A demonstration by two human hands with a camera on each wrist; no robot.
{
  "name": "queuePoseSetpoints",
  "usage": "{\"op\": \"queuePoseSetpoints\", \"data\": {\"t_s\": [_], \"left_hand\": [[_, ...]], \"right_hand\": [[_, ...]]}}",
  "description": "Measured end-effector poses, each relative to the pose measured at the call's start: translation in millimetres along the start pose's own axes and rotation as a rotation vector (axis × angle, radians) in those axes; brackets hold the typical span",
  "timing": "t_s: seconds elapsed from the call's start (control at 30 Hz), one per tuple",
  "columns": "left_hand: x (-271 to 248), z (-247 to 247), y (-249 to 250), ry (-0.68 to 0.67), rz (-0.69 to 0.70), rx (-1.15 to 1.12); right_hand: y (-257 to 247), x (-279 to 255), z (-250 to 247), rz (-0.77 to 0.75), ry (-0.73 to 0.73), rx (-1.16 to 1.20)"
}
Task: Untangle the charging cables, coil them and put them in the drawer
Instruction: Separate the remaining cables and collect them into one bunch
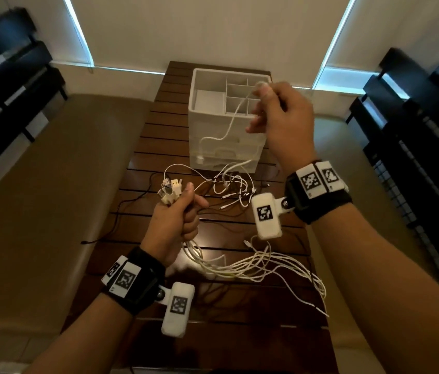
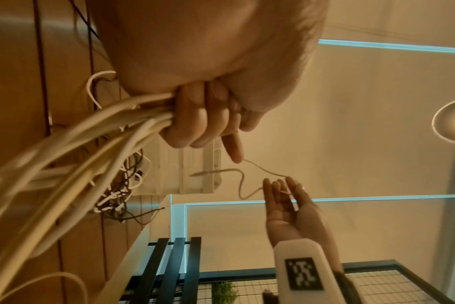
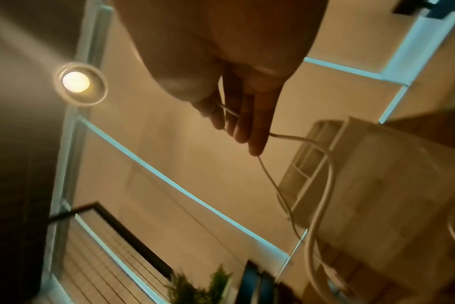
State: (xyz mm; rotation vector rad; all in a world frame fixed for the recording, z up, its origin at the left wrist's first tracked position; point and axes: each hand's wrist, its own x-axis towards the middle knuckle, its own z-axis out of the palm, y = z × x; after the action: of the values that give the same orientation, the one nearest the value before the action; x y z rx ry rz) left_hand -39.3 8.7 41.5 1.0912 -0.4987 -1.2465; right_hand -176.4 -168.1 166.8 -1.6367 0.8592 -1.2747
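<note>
- The left hand (image 1: pixel 171 222) is fisted round a bundle of white charging cables (image 1: pixel 242 265); their USB plugs (image 1: pixel 170 188) stick up above the thumb, and the long ends trail down onto the slatted wooden table (image 1: pixel 143 168).
- The right hand (image 1: pixel 280 114) is raised above the white drawer organizer (image 1: pixel 223 120), thumb and fingers pinching a single white cable (image 1: pixel 229 125), which hangs down in front of the organizer with its plug end dangling.
- A tangle of white and black cables (image 1: pixel 233 187) lies on the table just before the organizer's drawers.
- One black cable (image 1: pixel 116 214) runs off to the left.
</note>
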Motion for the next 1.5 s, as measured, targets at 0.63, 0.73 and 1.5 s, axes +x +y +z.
{"op": "queuePoseSetpoints", "data": {"t_s": [0.63, 0.73, 1.5], "left_hand": [[28, 21, 20, -0.039, -0.037, -0.07], [34, 17, 24, -0.027, 0.016, -0.102], [8, 20, 16, -0.107, -0.039, 0.182]], "right_hand": [[45, -90, 1, 0.144, -0.799, -0.15], [63, -90, -9, 0.121, -0.918, -0.489], [28, -91, 13, -0.101, -0.607, -0.284]]}}
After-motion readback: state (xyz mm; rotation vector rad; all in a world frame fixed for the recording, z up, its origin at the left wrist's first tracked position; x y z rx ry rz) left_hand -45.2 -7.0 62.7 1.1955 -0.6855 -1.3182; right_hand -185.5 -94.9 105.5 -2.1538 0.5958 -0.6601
